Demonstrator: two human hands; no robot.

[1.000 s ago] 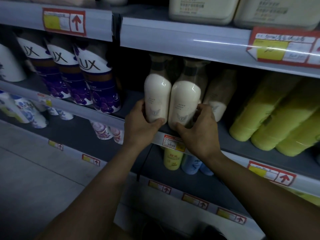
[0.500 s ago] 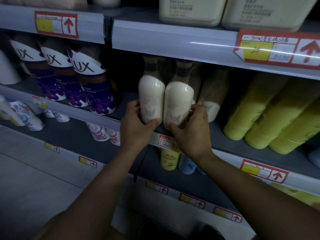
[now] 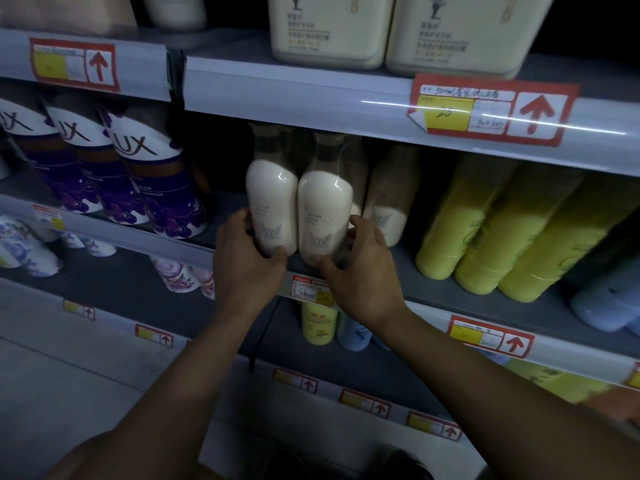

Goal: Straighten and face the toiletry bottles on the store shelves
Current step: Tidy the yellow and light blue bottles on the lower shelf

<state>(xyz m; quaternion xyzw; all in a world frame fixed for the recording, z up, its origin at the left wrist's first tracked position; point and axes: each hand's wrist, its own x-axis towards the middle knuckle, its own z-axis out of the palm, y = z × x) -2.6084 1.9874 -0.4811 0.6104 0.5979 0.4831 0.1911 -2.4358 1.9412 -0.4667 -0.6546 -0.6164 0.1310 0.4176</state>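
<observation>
Head view: left hand grips the left glossy cream-white plastic bottle, right hand grips its twin; both stand upright, touching, at the grey shelf's front edge, printed faces outward, long axes vertical.

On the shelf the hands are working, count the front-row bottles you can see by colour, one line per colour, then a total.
Cream-white bottles: 3
Purple LUX bottles: 3
Yellow-green bottles: 3
Total: 9
The left hand and right hand each hold one cream-white bottle.
</observation>
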